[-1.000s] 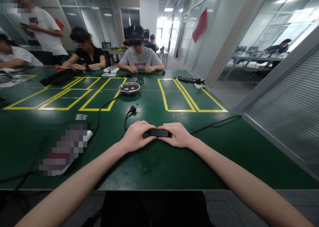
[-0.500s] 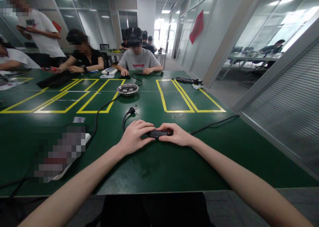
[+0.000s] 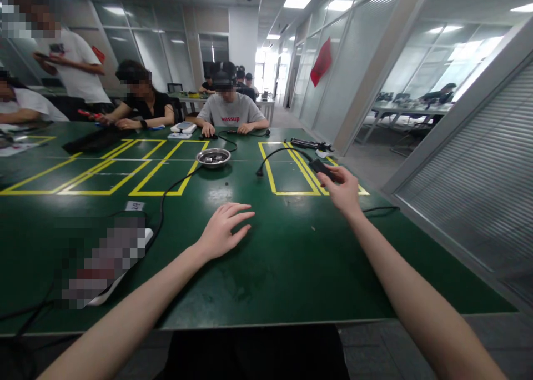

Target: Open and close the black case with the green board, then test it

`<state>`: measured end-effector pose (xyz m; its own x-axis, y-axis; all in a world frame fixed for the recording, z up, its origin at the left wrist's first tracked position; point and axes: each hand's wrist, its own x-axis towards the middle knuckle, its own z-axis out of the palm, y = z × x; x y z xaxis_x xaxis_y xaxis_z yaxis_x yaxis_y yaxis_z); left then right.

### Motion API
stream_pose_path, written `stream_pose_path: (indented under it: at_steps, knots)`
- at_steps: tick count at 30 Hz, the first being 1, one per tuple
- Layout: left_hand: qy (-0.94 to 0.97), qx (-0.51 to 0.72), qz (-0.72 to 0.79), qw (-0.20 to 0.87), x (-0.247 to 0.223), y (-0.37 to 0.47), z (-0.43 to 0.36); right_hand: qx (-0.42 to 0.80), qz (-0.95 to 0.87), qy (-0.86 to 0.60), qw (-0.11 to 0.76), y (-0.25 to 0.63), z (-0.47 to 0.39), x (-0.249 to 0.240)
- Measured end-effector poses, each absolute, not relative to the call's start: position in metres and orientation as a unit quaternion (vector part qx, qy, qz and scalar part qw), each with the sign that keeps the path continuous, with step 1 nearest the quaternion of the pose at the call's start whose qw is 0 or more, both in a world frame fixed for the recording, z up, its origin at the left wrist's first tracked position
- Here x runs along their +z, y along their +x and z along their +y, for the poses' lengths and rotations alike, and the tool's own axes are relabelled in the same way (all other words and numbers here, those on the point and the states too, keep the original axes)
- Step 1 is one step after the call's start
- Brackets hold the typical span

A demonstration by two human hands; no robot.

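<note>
Right hand (image 3: 345, 190) swung outward, gripping adapter (image 3: 320, 168) | left hand (image 3: 222, 231) splayed

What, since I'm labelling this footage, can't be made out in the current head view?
Head view:
Black block: one end, covered by the right hand.
Pixelated item: details, blurred by mosaic.
Pieces in the metal bowl: too small to identify.
Seated person in white: cut off by the left edge.
</note>
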<state>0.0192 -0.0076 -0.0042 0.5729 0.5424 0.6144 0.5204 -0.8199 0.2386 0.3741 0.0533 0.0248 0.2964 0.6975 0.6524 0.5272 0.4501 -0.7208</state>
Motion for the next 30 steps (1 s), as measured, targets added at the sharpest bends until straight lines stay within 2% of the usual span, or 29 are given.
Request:
stream_pose_path:
  at_steps: [2,4,7,10,14,21,26,30]
  knots:
    - [0.888,0.344,0.302,0.034,-0.005,0.020,-0.008,0.017,-0.564,-0.539,0.626,0.396,0.057,0.028]
    - [0.891,0.335,0.303,0.049,-0.004,0.021,-0.010,-0.027,-0.558,-0.574,0.598,0.415,0.057,0.026]
    - [0.895,0.318,0.303,0.070,-0.004,0.023,-0.012,-0.085,-0.568,-0.660,0.485,0.432,0.055,0.012]
    - [0.898,0.308,0.304,0.084,-0.003,0.023,-0.013,-0.092,-0.585,-0.719,0.363,0.441,0.056,-0.006]
    - [0.896,0.304,0.309,0.095,-0.004,0.022,-0.012,-0.064,-0.570,-0.764,0.294,0.451,0.063,-0.021]
    - [0.904,0.294,0.288,0.113,-0.003,0.021,-0.015,-0.025,-0.578,-0.723,0.377,0.467,0.067,-0.026]
    - [0.904,0.292,0.290,0.118,-0.003,0.022,-0.016,0.050,-0.495,-0.736,0.460,0.473,0.068,-0.029]
    - [0.902,0.296,0.291,0.121,-0.003,0.023,-0.017,0.085,-0.473,-0.729,0.487,0.479,0.072,-0.033]
